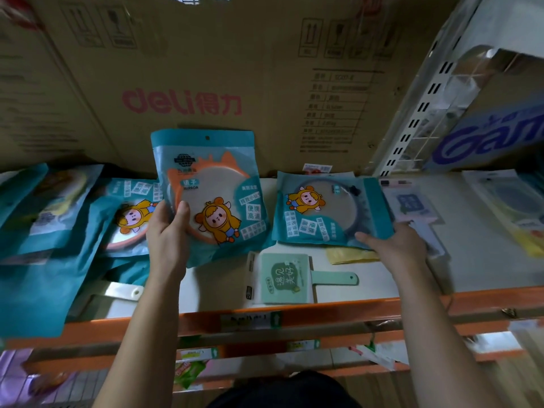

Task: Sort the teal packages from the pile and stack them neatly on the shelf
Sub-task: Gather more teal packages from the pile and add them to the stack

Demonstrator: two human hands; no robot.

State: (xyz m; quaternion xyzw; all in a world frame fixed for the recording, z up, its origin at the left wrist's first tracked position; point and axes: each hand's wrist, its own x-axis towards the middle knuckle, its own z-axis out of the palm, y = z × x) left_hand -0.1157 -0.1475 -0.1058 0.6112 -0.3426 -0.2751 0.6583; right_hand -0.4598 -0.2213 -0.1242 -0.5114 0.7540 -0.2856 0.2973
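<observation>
My left hand [168, 231] grips a teal mirror package with an orange-rimmed mirror [210, 189], held upright above the shelf [338, 301]. My right hand [394, 245] holds the lower right corner of a second teal package with a dark-rimmed mirror [326, 210], which lies sideways on the shelf. More teal packages [123, 216] lie piled at the left, some overlapping and hanging over the shelf's front edge.
A mint-green hand mirror in clear wrap [287, 278] lies near the orange shelf edge. A yellow packet [350, 256] and pale packages [412, 207] sit to the right. A large cardboard box [206, 83] forms the back. A white slotted upright [412, 125] stands at the right.
</observation>
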